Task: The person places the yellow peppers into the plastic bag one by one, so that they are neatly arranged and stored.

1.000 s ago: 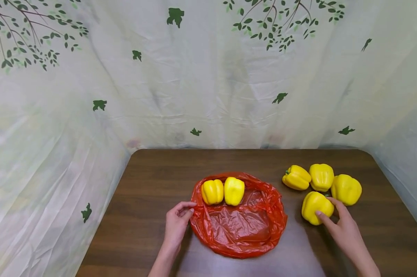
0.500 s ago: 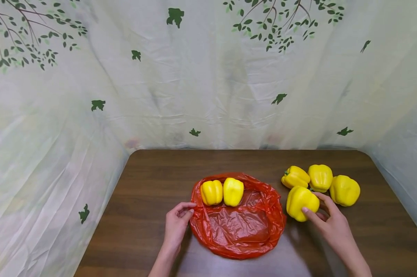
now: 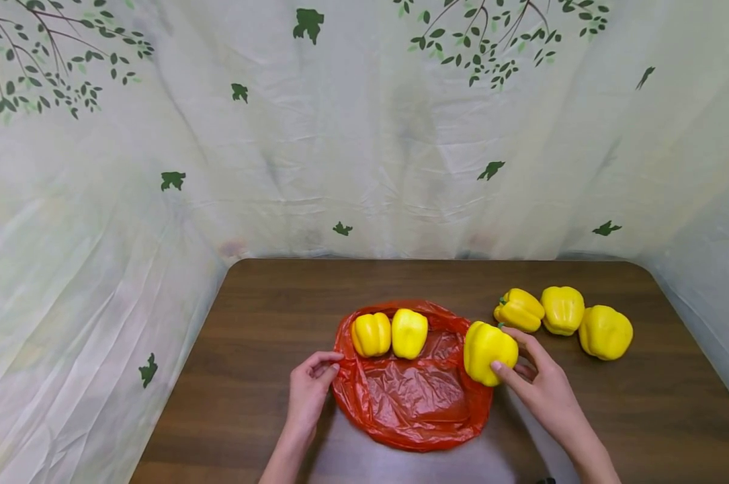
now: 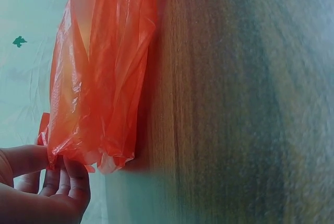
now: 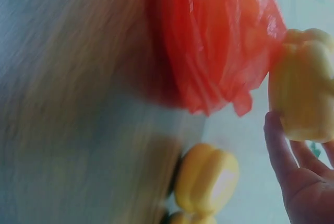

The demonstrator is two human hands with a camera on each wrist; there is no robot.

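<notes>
A red plastic bag (image 3: 421,396) stands with its mouth spread wide on the table, and two yellow bell peppers (image 3: 371,335) (image 3: 409,334) lie side by side inside at the back. My left hand (image 3: 308,390) pinches the bag's left rim between thumb and fingers; the left wrist view shows the thin plastic (image 4: 99,78) gathered at those fingertips. With thumb and fingers my right hand (image 3: 542,383) grips another yellow bell pepper (image 3: 490,353), held over the bag's right rim. In the right wrist view this pepper (image 5: 302,85) is beside the top of the bag.
Three more yellow bell peppers (image 3: 519,310) (image 3: 562,310) (image 3: 605,332) rest in a group at the table's back right. The dark wooden table (image 3: 267,302) ends at a pale leaf-patterned curtain (image 3: 388,168) behind and on both sides.
The right hand has lifted its bell pepper away from the group and carried it left, to the bag's right rim. My left hand stays at the bag's left rim.
</notes>
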